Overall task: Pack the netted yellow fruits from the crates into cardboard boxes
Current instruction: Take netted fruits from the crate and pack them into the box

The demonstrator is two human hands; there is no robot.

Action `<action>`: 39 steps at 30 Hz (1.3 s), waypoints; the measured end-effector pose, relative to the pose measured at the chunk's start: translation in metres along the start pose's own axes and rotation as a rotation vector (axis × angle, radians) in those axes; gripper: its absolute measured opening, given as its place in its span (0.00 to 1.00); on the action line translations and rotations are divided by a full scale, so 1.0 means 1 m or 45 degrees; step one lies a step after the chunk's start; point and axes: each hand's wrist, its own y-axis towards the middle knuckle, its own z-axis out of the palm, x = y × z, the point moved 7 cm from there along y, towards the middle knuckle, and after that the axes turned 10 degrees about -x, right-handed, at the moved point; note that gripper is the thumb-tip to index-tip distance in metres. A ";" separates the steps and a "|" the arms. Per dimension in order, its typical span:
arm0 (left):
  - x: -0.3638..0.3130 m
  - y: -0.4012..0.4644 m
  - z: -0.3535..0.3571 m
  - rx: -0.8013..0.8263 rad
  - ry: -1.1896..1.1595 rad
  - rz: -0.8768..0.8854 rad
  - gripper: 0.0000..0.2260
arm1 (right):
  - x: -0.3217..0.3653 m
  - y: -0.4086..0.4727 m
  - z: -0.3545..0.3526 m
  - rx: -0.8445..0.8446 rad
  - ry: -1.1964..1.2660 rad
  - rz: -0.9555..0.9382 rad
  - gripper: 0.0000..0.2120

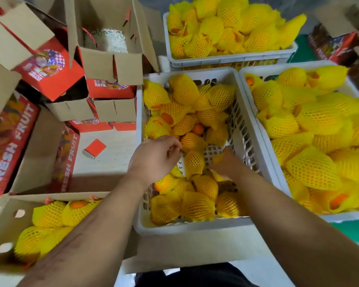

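Observation:
The middle white crate (187,227) is partly full of yellow netted fruits, and its perforated floor shows in the centre. My left hand (153,156) reaches in with curled fingers and pinches the net of a netted fruit (193,162). Blurred by motion, my right hand (225,164) is lower in the crate with its fingers round another netted fruit (217,158). At the lower left an open cardboard box (0,224) holds several packed fruits (50,214).
Two more white crates, right (255,112) and far (226,59), are heaped with netted fruits. Open red-and-brown boxes crowd the upper left, one (104,61) with white mesh inside. A "FRESH FRUIT" box (8,146) stands at left. A small red carton (94,148) lies on the floor.

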 end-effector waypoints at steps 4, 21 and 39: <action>0.001 -0.001 0.004 0.076 0.020 -0.020 0.18 | 0.029 -0.007 -0.004 0.033 0.919 0.057 0.37; 0.002 0.000 -0.001 0.011 -0.121 -0.048 0.29 | 0.021 -0.006 0.060 0.279 -0.231 -0.519 0.41; 0.008 0.005 -0.009 -0.125 -0.452 -0.156 0.21 | 0.034 -0.021 -0.007 -0.105 0.495 0.163 0.39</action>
